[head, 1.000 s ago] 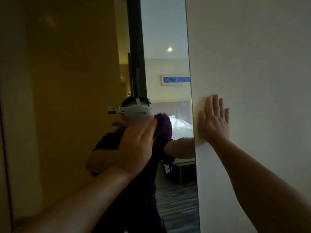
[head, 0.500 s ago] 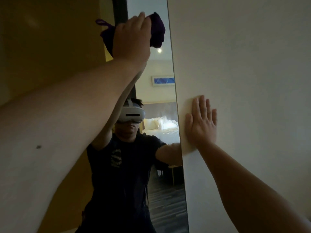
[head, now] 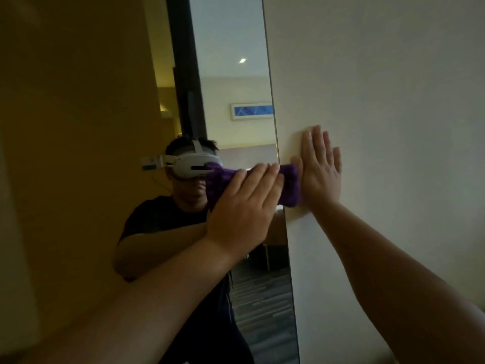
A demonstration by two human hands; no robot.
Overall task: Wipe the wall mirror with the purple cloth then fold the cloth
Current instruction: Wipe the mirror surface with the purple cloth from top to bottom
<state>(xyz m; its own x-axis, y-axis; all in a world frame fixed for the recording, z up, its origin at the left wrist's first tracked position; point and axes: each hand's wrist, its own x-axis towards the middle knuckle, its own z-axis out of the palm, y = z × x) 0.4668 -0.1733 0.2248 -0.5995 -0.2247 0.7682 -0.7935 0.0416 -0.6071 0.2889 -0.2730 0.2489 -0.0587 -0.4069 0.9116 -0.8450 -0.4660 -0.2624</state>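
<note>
The wall mirror (head: 231,82) is a tall narrow strip between a yellow-brown panel on the left and a pale wall on the right. My left hand (head: 244,206) presses the bunched purple cloth (head: 288,185) flat against the glass at the mirror's right edge, at about head height. The cloth's right end reaches over the edge and touches my right hand (head: 319,169), which lies flat and open on the pale wall beside the mirror. Most of the cloth is hidden under my left palm.
The pale wall (head: 393,101) fills the right side. A yellow-brown panel (head: 78,127) fills the left. The mirror reflects a person wearing a white headset, a dark door frame, a framed blue picture and a striped floor.
My left hand swept the cloth from mid-mirror up to the top, then back down and right to the mirror's right edge. My right hand stayed flat on the wall.
</note>
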